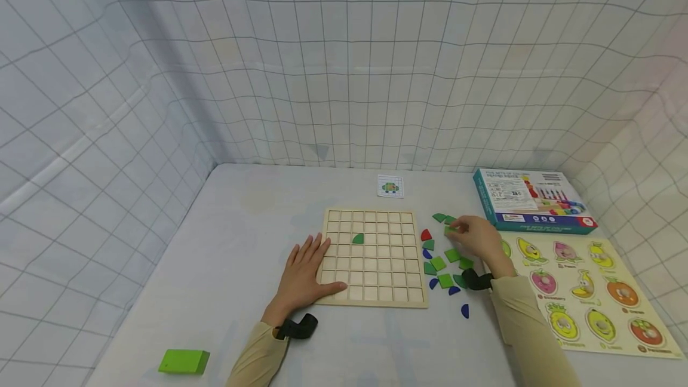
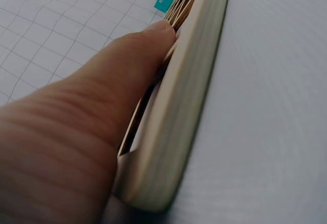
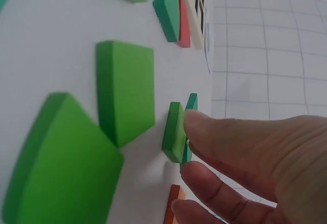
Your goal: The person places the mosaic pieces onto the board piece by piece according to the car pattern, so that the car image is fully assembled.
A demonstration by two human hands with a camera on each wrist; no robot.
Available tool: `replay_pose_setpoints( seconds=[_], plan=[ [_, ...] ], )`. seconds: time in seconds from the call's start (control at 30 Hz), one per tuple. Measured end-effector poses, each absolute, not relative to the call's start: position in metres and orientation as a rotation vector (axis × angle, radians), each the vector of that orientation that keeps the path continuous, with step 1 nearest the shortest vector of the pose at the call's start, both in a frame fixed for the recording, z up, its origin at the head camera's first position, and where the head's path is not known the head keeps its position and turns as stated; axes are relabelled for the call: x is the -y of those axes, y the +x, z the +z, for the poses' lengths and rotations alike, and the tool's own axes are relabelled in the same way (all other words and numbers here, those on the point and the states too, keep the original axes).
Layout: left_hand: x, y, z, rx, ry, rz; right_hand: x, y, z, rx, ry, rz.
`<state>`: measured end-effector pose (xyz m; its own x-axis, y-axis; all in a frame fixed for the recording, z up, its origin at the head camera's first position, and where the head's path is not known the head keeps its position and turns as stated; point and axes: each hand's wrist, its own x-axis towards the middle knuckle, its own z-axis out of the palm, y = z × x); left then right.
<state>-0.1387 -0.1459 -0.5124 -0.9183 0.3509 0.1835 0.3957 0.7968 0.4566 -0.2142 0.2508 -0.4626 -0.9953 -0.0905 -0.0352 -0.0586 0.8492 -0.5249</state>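
Observation:
My left hand (image 1: pixel 305 275) lies flat over the left edge of a wooden grid board (image 1: pixel 371 303), fingers spread and thumb along its near corner. In the left wrist view, the thumb (image 2: pixel 127 55) presses along the board's rim (image 2: pixel 173 112). One dark green quarter-round tile (image 1: pixel 358 238) sits in a board cell. Right of the board, my right hand (image 1: pixel 477 240) pinches a light green tile (image 3: pixel 173 132) low over the table, thumb on its edge. Dark green tiles (image 1: pixel 439 217) are just beyond, partly behind the fingers. Other light green tiles (image 3: pixel 127 91) lie close by.
Scattered beside the board are a red tile (image 1: pixel 426 235) and several blue ones (image 1: pixel 464 311). A small pattern card (image 1: pixel 390 186) lies behind it. At right are a boxed toy (image 1: pixel 537 202) and a fruit picture board (image 1: pixel 591 291). A green block (image 1: pixel 184 362) is at front left.

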Motion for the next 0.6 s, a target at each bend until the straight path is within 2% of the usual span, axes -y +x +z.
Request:
replay_pose_setpoints(
  seconds=[0.6],
  plan=[
    [0.1461,-0.1399,-0.5156,2.890,-0.600,-0.774,-0.2524,-0.2146,-0.4622,-2.913,-0.090,-0.812]
  ],
)
